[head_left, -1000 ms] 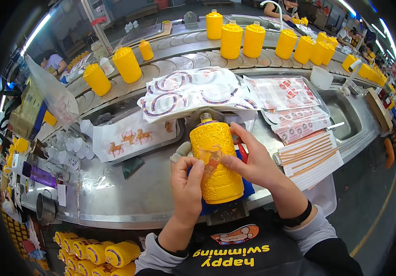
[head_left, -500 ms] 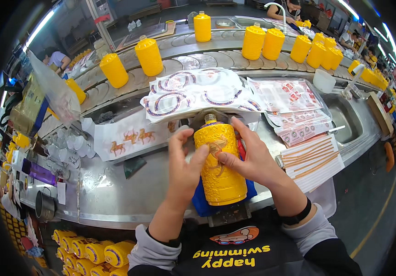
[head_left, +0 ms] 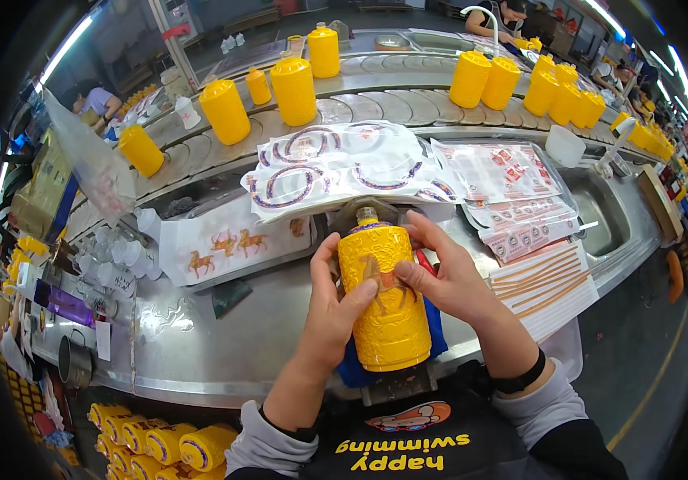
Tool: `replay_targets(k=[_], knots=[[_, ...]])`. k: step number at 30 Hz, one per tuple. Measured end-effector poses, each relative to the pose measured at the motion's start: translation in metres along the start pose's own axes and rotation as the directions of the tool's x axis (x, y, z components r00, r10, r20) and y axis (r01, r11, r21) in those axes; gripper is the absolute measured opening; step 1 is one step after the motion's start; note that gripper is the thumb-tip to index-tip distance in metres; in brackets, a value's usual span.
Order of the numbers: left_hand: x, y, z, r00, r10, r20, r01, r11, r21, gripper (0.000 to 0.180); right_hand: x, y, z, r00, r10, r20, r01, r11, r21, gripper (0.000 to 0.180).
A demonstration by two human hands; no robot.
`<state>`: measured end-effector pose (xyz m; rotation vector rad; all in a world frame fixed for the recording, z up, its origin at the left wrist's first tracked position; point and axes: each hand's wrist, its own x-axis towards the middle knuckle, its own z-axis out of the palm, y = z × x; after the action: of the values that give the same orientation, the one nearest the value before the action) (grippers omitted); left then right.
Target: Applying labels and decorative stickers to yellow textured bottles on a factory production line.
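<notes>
A yellow embossed bottle (head_left: 392, 336) leans toward me at the bench's front, its clear neck pointing away. On its front lies a brown horse-shaped decal (head_left: 393, 293). My left hand (head_left: 333, 308) curves along the bottle's left side, its thumb pressed on the decal's left edge. From the other side, my right hand (head_left: 458, 282) grips the bottle, with the thumb on the decal's upper right. Under the bottle is a blue cloth (head_left: 354, 371), mostly hidden. A sheet of horse decals (head_left: 268, 260) lies left of my hands.
Ring-patterned decal sheets (head_left: 336, 172) are stacked just beyond the bottle. Brown strips on paper (head_left: 548, 284) and a sink (head_left: 604, 216) are to the right. Several yellow bottles (head_left: 293, 96) stand on the curved conveyor (head_left: 384, 108). More bottles (head_left: 206, 448) are stacked at lower left.
My thumbs have shifted over the decal, which now lies flatter and straighter on the bottle. The held bottle sits slightly nearer me. Bottles on the conveyor have moved right.
</notes>
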<state>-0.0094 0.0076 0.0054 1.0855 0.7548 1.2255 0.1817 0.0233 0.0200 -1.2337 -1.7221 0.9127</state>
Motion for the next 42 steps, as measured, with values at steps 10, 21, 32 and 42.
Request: replay_targets(k=[10,21,32,42], knots=[[-0.002,-0.005,-0.001,1.000,-0.024,0.005,0.025,0.995,-0.098,0.073,-0.007,0.005,-0.001,0.997,-0.039,0.070,0.038,0.999,0.009,0.076],[-0.009,-0.003,0.003,1.000,0.019,0.007,-0.018,0.984,-0.178,0.070,-0.007,0.011,-0.002,0.982,0.032,0.185,-0.081,0.961,0.265,0.067],[-0.008,-0.003,0.007,1.000,0.007,-0.019,-0.009,0.992,-0.123,0.071,-0.006,0.008,-0.001,0.985,0.035,0.169,-0.056,0.991,0.119,0.075],[-0.010,-0.004,0.007,1.000,0.003,-0.001,-0.003,0.984,-0.181,0.074,-0.009,0.014,0.001,0.983,0.041,0.180,-0.098,0.942,0.321,0.073]])
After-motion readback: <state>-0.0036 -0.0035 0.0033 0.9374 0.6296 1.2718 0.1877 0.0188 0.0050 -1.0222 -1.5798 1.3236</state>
